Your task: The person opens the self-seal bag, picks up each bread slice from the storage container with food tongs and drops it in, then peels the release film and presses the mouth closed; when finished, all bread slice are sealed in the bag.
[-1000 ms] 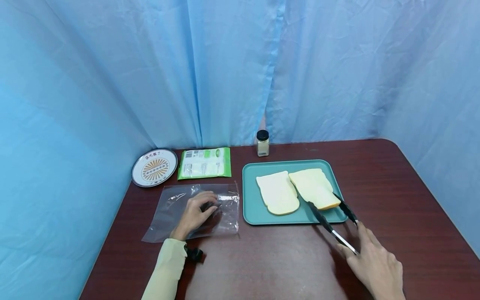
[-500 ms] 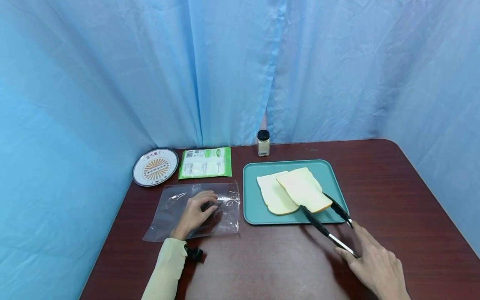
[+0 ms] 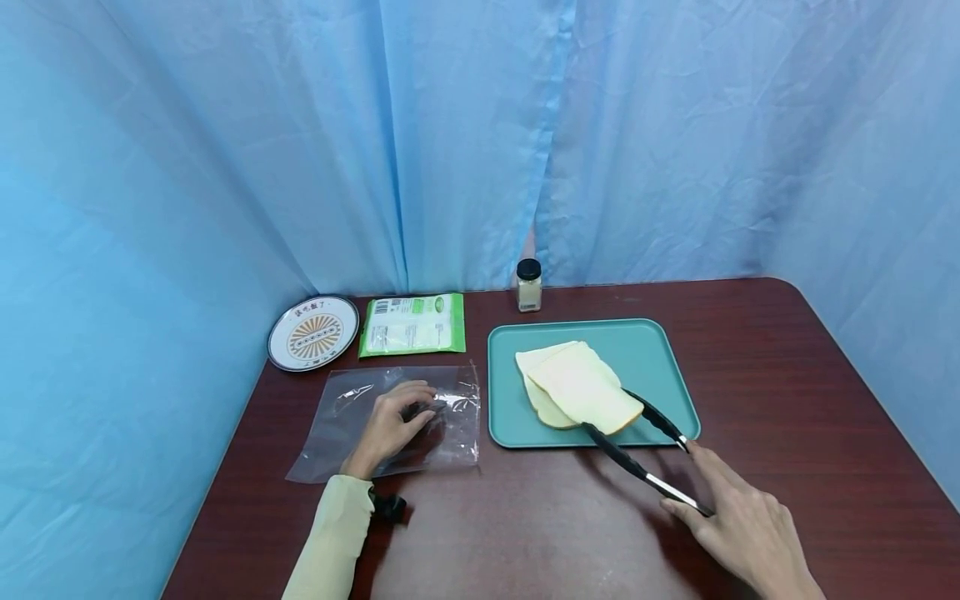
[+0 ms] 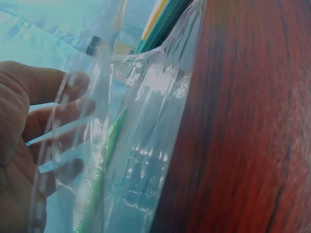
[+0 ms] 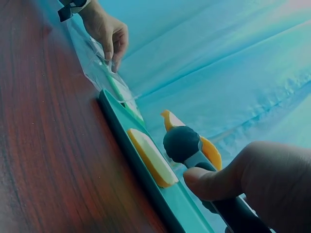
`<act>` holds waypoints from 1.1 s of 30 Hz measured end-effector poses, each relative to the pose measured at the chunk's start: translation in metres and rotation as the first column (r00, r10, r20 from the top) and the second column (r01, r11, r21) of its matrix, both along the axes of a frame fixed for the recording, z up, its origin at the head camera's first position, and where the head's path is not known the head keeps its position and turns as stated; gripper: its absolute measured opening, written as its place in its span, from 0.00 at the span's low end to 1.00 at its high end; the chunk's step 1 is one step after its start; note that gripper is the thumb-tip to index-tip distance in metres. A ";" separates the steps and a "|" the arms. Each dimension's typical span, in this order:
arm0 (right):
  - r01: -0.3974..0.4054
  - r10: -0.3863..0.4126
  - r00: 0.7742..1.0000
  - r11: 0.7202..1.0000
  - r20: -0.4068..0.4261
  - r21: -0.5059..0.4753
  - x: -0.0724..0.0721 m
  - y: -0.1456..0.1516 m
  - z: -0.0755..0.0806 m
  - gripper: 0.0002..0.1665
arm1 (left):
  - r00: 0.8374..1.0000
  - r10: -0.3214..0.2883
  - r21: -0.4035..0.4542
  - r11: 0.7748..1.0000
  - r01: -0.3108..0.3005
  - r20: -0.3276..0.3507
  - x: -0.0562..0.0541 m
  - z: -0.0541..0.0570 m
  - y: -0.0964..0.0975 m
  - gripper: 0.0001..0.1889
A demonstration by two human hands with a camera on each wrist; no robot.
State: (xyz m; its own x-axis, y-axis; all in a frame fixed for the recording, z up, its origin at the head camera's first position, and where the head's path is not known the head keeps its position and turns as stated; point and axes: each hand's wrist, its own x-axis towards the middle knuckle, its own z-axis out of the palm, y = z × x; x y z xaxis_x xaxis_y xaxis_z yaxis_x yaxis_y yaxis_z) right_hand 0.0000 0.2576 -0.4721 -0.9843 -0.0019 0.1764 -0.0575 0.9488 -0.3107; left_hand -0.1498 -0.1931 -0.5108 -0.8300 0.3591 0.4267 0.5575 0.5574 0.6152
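Note:
On the left, my left hand (image 3: 390, 425) is at a clear plastic bag (image 3: 337, 433) lying on the table. Its curled fingers pinch the bag's film, which looks raised in the left wrist view. At the right, my right hand (image 3: 738, 517) grips black-tipped tongs (image 3: 618, 454), thumb on one arm. Between the tong tips is a slice of bread (image 3: 588, 387), held slanted and partly covering a second bread slice (image 3: 550, 412). That lower slice lies on a teal tray (image 3: 637, 342). Whether the two slices touch I cannot tell.
Behind the bag lies a green and white packet (image 3: 412, 325), with a patterned plate (image 3: 313, 333) to its left. A small black-lidded jar (image 3: 529, 287) stands behind the tray. Blue curtains (image 3: 465, 150) hang along the back and sides of the dark wooden table (image 3: 540, 533).
The tongs and their bread slice have moved left, from beside the other slice to over it, my right hand shifting slightly left too. My left hand and the bag stay in place.

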 end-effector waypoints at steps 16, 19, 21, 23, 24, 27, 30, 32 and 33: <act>-0.244 0.254 0.945 0.967 -0.207 0.074 -0.017 -0.009 -0.005 0.51 | 1.000 0.007 -0.020 1.000 -0.007 0.000 0.000 -0.001 0.000 0.09; -0.278 0.291 0.930 0.957 -0.226 0.084 -0.020 -0.011 -0.005 0.50 | 1.000 0.005 -0.027 1.000 -0.006 -0.008 0.000 -0.001 0.000 0.10; -0.298 0.311 0.922 0.950 -0.230 0.093 -0.022 -0.012 -0.006 0.50 | 1.000 0.005 -0.025 1.000 -0.005 -0.011 0.000 -0.001 0.000 0.10; -0.314 0.331 0.915 0.943 -0.230 0.107 -0.024 -0.014 -0.006 0.50 | 1.000 0.005 -0.023 1.000 -0.005 -0.010 0.000 -0.002 0.000 0.10; -0.321 0.340 0.912 0.940 -0.229 0.116 -0.026 -0.015 -0.005 0.50 | 1.000 0.005 -0.022 1.000 -0.005 -0.011 0.000 -0.002 0.000 0.10; -0.342 0.366 0.903 0.930 -0.227 0.138 -0.029 -0.017 -0.005 0.50 | 1.000 0.004 -0.019 1.000 -0.004 -0.007 0.000 -0.003 -0.001 0.10; -0.362 0.390 0.895 0.919 -0.216 0.158 -0.034 -0.020 -0.004 0.50 | 1.000 0.004 -0.018 1.000 -0.004 0.000 0.000 -0.003 -0.001 0.10; -0.372 0.402 0.891 0.913 -0.209 0.169 -0.036 -0.021 -0.005 0.50 | 1.000 0.004 -0.019 1.000 -0.004 0.005 0.001 -0.003 -0.001 0.10; -0.377 0.407 0.889 0.910 -0.207 0.172 -0.037 -0.022 -0.005 0.50 | 1.000 0.004 -0.019 1.000 -0.004 0.007 0.001 -0.003 -0.001 0.10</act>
